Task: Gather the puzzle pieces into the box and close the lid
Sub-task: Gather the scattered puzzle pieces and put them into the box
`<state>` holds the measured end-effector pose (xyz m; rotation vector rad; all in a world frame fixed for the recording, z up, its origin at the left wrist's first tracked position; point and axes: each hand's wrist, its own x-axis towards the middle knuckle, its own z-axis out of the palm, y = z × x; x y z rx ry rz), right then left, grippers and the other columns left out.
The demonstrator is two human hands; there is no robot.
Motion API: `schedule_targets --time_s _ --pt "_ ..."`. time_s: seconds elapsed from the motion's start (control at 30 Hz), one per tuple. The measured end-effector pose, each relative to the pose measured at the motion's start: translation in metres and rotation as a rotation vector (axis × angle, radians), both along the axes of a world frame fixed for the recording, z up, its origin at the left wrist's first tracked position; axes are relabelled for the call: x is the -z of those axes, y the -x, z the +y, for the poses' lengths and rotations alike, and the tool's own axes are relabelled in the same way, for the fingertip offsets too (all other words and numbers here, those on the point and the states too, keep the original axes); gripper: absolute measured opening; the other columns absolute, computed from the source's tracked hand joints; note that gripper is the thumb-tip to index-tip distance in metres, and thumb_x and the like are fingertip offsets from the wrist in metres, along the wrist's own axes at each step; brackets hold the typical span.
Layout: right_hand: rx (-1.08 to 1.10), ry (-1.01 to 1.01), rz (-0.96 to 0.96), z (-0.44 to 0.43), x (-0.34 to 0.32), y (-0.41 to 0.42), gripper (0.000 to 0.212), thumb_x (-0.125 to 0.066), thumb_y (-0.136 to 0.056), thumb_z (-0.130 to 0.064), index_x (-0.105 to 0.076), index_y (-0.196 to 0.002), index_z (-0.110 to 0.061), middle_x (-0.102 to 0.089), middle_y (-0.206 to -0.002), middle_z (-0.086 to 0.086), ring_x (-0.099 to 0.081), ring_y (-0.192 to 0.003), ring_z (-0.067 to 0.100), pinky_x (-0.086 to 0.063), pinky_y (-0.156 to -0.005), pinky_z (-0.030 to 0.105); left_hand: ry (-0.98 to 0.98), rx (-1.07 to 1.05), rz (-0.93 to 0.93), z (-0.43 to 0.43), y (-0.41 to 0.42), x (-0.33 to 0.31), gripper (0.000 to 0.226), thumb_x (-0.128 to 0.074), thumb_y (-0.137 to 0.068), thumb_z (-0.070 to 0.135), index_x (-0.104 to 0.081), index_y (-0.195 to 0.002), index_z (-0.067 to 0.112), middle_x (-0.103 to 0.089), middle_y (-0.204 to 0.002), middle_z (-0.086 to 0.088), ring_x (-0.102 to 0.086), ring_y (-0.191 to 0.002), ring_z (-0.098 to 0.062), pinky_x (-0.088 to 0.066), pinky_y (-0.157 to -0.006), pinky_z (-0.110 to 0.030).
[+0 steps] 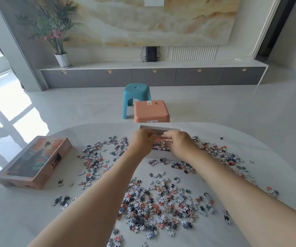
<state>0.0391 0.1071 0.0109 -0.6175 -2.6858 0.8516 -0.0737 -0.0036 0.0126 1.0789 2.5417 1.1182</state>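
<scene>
1. Over the open box at the far edge of the table: left hand and right hand, close together, fingers curled.
2. Impossible to tell whether gripping any pieces.
3. Around the box and inside it: loose puzzle pieces.
4. Far left on the table: lid, picture up.

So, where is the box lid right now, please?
Head view: the lid lies on the table's left side, just left of the loose puzzle pieces.
</scene>
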Motion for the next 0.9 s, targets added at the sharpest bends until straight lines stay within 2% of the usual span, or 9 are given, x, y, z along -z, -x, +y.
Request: schedule_targets --time_s 0.1,0.17,0.23,0.37,0.47,0.57,0.63,0.73,0.9 --pt "-0.011 -0.149 0.108 0.001 0.009 -0.003 0.028 -0.058 -0.088 -0.002 -0.075 -0.103 -0.019 -0.068 -0.108 0.002 -0.061 -0.102 0.02 -0.05 -0.088 0.033 -0.024 0.082 0.136 -0.006 -0.005 0.005 0.018 -0.059 -0.09 0.014 -0.076 -0.092 0.017 -0.067 -0.081 0.009 -0.055 -0.068 -0.006 -0.041 -0.06 -0.012" --pt "-0.082 -0.204 0.021 -0.002 0.015 -0.008 0.026 -0.061 -0.086 -0.009 -0.07 -0.106 -0.023 -0.063 -0.11 -0.001 -0.058 -0.105 0.019 -0.05 -0.089 0.036 -0.126 0.11 0.296 -0.014 -0.01 0.014 0.02 -0.058 -0.088 0.009 -0.076 -0.09 0.017 -0.068 -0.089 0.005 -0.059 -0.08 -0.012 -0.048 -0.073 -0.02" --pt "-0.125 -0.234 -0.115 -0.006 0.018 -0.013 0.036 -0.061 -0.087 -0.006 -0.064 -0.115 -0.027 -0.062 -0.116 -0.004 -0.056 -0.111 0.017 -0.048 -0.095 0.036 -0.155 0.151 0.422 -0.024 -0.017 0.025 0.022 -0.054 -0.085 0.006 -0.072 -0.087 0.018 -0.064 -0.091 0.005 -0.058 -0.082 -0.013 -0.05 -0.073 -0.025" --pt "-0.074 -0.216 -0.136 -0.003 0.02 -0.023 0.051 -0.055 -0.085 0.011 -0.068 -0.118 -0.025 -0.067 -0.12 0.008 -0.062 -0.11 0.028 -0.051 -0.096 0.039 0.018 0.306 0.404 -0.038 -0.031 0.044 0.023 -0.049 -0.088 0.009 -0.07 -0.092 0.019 -0.064 -0.096 0.005 -0.061 -0.077 -0.011 -0.056 -0.068 -0.03" --pt "-0.086 -0.366 -0.007 -0.004 0.022 -0.029 0.048 -0.056 -0.084 0.009 -0.067 -0.122 -0.018 -0.064 -0.123 0.008 -0.056 -0.116 0.027 -0.044 -0.104 0.039 0.126 0.334 0.409 -0.042 -0.036 0.055 0.028 -0.054 -0.09 0.015 -0.067 -0.113 0.021 -0.061 -0.122 0.006 -0.057 -0.11 -0.014 -0.05 -0.096 -0.031" --pt "-0.142 -0.39 0.078 -0.014 0.022 -0.035 0.031 -0.054 -0.086 0.005 -0.073 -0.102 -0.015 -0.066 -0.102 0.003 -0.06 -0.096 0.022 -0.054 -0.085 0.041 0.237 0.345 0.394 -0.044 -0.042 0.06 0.041 -0.055 -0.09 0.024 -0.056 -0.131 0.022 -0.052 -0.134 0.006 -0.043 -0.125 -0.016 -0.039 -0.108 -0.037" --pt "-0.182 -0.291 -0.014 -0.025 0.023 -0.038 0.025 -0.054 -0.091 -0.003 -0.071 -0.102 -0.018 -0.067 -0.102 -0.001 -0.062 -0.091 0.019 -0.056 -0.081 0.04 0.277 0.361 0.382 -0.044 -0.043 0.062 0.038 -0.057 -0.089 0.025 -0.058 -0.127 0.021 -0.053 -0.128 0.005 -0.043 -0.121 -0.017 -0.041 -0.105 -0.039" --pt "-0.19 -0.234 -0.186 -0.036 0.026 -0.04 0.027 -0.055 -0.092 -0.008 -0.065 -0.113 -0.022 -0.06 -0.108 -0.006 -0.057 -0.101 0.016 -0.053 -0.088 0.04 0.251 0.363 0.348 -0.045 -0.043 0.058 0.026 -0.061 -0.088 0.017 -0.067 -0.113 0.02 -0.058 -0.114 0.003 -0.049 -0.11 -0.015 -0.045 -0.099 -0.034" --pt "-0.177 -0.229 -0.308 -0.044 0.032 -0.035 0.056 -0.052 -0.084 0.009 -0.056 -0.129 -0.023 -0.051 -0.108 -0.006 -0.05 -0.103 0.016 -0.048 -0.09 0.036 0.168 0.37 0.276 -0.05 -0.041 0.052 0.021 -0.063 -0.085 0.005 -0.071 -0.1 0.017 -0.062 -0.104 0.001 -0.06 -0.092 -0.014 -0.051 -0.09 -0.032"
